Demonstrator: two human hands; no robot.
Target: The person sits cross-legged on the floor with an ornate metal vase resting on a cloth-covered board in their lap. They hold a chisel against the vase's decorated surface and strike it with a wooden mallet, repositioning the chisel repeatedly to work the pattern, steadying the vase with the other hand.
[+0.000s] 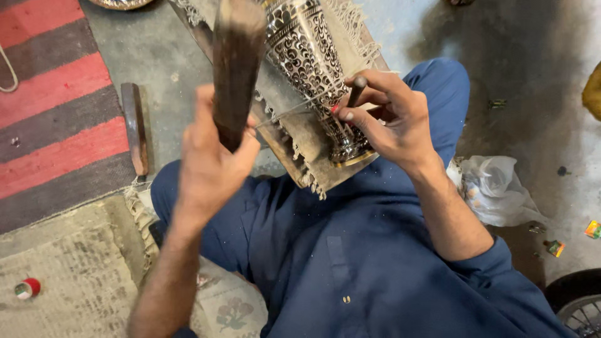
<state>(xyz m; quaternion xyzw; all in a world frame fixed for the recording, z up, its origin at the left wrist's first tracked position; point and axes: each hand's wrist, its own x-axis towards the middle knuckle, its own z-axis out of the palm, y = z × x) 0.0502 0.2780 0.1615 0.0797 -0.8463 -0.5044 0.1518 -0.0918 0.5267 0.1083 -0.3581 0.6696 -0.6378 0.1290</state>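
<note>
The person sits on the floor with one engraved metal vase (310,69) lying on a frayed cloth over a board (294,134) across the lap. The left hand (210,159) is closed tight round one dark wooden mallet (236,62), raised above the board. The right hand (388,119) pinches one thin chisel (355,92) between thumb and fingers, its tip on the vase's lower part, the other fingers spread on the metal. One wooden block (134,128) lies beside the striped rug (50,112). One red-and-white spool (27,288) sits on a mat, and one plastic bag (494,188) lies by the right elbow.
</note>
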